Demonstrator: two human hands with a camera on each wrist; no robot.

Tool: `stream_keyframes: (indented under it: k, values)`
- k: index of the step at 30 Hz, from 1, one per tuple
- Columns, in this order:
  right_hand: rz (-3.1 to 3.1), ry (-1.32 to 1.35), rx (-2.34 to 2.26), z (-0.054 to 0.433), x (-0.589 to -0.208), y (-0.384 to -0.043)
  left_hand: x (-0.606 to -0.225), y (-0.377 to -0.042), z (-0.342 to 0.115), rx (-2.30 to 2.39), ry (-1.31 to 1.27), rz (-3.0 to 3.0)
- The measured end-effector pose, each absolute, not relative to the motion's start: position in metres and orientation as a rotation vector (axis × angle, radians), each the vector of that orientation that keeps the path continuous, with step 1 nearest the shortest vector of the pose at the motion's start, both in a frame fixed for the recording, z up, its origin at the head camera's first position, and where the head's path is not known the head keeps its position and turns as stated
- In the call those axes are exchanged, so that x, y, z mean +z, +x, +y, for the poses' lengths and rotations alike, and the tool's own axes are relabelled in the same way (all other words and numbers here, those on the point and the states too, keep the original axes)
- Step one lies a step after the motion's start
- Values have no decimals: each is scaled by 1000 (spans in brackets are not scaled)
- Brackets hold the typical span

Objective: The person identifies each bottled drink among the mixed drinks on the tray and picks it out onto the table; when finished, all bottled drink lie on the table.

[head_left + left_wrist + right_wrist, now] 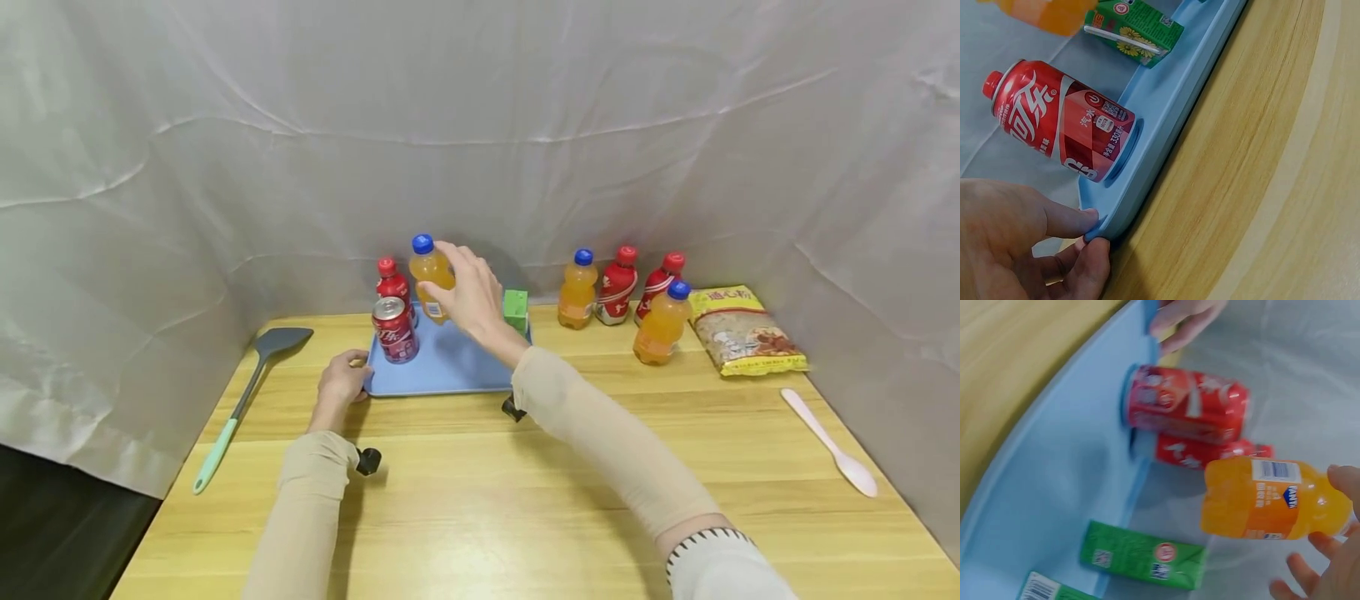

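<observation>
My right hand (474,293) holds an orange soda bottle (430,268) with a blue cap, raised over the blue tray (457,367). In the right wrist view its thumb and fingers are around the capped end of the bottle. My left hand (342,382) pinches the tray's left edge between thumb and fingers. A red soda can (395,332) stands on the tray's left side, with a red-capped bottle (390,282) behind it. Toward the tray's right end are a green drink carton (1142,556) and a second green carton (1054,589), partly cut off in the right wrist view.
Right of the tray stand two orange soda bottles (577,292) and two red bottles (617,287). Beyond them lies a yellow food bag (746,329), with a pink spoon (831,442) nearer. A spatula (251,383) lies at left. Grey cloth (480,167) hangs behind.
</observation>
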State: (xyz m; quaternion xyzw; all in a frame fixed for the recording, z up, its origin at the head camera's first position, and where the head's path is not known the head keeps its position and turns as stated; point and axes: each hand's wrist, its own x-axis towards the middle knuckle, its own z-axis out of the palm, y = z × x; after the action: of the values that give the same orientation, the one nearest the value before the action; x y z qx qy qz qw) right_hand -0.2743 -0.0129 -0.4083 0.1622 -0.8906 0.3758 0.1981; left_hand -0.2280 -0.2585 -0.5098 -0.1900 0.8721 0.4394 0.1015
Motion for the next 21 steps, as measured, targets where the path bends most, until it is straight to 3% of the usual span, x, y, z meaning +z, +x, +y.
stream_keyframes:
  k: [12, 21]
  values:
    - [-2398, 438, 1373, 11, -369, -237, -507, -225, -255, 1313, -563, 2561]
    - [-2311, 464, 1463, 40, -360, -226, -505, -222, -255, 1301, -550, 2576]
